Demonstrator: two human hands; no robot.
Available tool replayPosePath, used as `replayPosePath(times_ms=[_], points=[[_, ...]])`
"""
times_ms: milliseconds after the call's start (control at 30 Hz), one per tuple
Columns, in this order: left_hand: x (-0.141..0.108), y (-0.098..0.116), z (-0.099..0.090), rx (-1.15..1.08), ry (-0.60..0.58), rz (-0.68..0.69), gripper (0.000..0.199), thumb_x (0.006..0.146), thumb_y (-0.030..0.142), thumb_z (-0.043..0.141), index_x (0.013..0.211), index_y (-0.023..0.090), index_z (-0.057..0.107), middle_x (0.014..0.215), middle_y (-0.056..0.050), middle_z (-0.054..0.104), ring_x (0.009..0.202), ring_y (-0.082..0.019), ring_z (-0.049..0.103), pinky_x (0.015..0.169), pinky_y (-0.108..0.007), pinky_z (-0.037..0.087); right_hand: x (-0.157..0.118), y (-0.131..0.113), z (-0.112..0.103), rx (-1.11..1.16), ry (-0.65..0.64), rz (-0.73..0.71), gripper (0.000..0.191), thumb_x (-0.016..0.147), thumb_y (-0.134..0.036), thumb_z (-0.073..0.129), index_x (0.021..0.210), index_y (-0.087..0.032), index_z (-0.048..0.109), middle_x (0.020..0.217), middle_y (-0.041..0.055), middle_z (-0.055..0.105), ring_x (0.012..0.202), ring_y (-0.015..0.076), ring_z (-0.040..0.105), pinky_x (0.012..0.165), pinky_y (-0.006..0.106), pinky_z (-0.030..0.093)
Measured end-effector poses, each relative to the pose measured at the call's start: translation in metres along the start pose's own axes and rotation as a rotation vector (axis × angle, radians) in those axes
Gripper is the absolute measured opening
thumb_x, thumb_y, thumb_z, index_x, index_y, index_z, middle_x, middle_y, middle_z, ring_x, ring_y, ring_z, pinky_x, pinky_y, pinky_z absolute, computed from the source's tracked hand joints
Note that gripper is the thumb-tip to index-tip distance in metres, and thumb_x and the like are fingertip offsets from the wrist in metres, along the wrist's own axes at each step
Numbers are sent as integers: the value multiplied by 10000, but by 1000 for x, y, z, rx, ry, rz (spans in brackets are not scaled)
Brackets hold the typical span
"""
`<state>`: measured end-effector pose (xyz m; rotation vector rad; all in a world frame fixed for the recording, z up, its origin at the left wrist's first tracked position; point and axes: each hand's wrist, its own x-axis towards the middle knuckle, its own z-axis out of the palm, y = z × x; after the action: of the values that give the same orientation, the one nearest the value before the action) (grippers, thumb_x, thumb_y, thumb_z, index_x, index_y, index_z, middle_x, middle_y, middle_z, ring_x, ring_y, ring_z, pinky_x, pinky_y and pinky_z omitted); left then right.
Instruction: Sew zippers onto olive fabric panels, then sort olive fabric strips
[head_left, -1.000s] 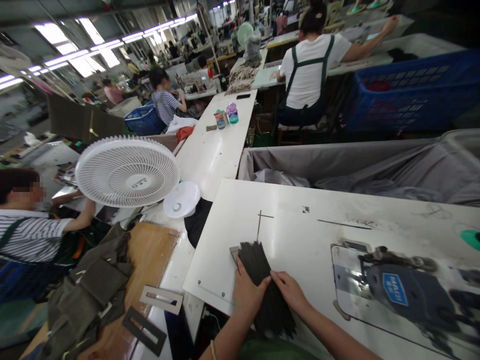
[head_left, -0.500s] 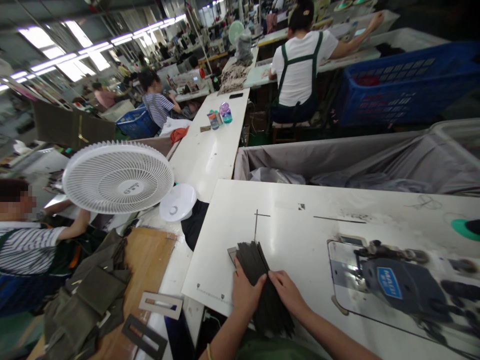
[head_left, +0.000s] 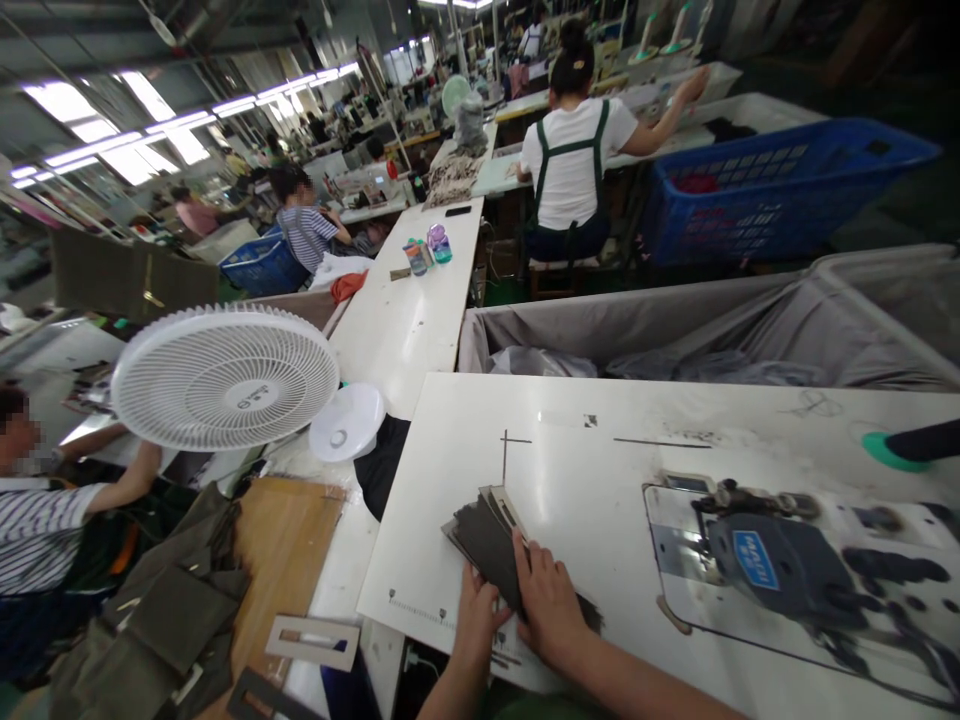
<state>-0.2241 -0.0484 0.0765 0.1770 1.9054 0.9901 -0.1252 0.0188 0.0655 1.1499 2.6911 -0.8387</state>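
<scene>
A stack of dark grey fabric pieces (head_left: 487, 545) lies at a slant on the white sewing table (head_left: 585, 520) in front of me, its far end slightly fanned out. My left hand (head_left: 474, 615) closes on the stack's left edge, fingers curled. Over the right side lies my right hand (head_left: 551, 605), its fingers gripping the edge of the pieces. A light beige slotted piece (head_left: 507, 507) shows along the stack's upper right edge, by the right fingertips. Part of the stack is covered by my hands.
A sewing machine (head_left: 765, 560) stands to the right. A white fan (head_left: 225, 375) and a slotted template (head_left: 313, 640) are on the left, near olive fabric (head_left: 172, 620). Beyond the table is a cloth-lined bin (head_left: 675, 330). Co-workers sit ahead and at left.
The stack has turned and its far end fanned to the left. My left hand has moved down along its edge; my right hand has moved over its top. The view has shifted slightly.
</scene>
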Motion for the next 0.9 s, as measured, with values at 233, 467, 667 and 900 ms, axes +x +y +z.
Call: replayPosePath(times_ms=[233,467,667,900], points=[[-22,26,-15,1091,96,752,1059,567,287,758,1438,197,162,1526,-125,88,1384,-378,21,1096,-600,36,29,48,-29,-171,-144,-544,1062,389,-123,782,1362,-106,356,1170,205,538,1021,336,494,949,493,331],[-7,27,-2,1275,-171,469,1031,562,246,659,1443,94,146,1186,-174,540,1035,-339,521,910,-472,412,26,55,-26,-50,22,-684,457,796,-112,530,1237,-224,499,1267,108,528,1180,246,449,1041,490,266],[-22,9,11,1005,118,235,903,656,285,579,1410,-6,176,1246,-201,490,1157,-304,454,992,-368,361,-12,70,0,256,280,-187,480,853,-326,487,1270,-94,439,1180,198,537,1106,316,505,931,505,419],[-25,9,20,591,29,255,754,696,295,614,1358,51,348,1281,-191,486,1189,-312,446,1023,-384,334,-23,40,40,555,256,178,489,889,-474,313,1169,-125,509,967,116,634,948,244,609,833,361,506]])
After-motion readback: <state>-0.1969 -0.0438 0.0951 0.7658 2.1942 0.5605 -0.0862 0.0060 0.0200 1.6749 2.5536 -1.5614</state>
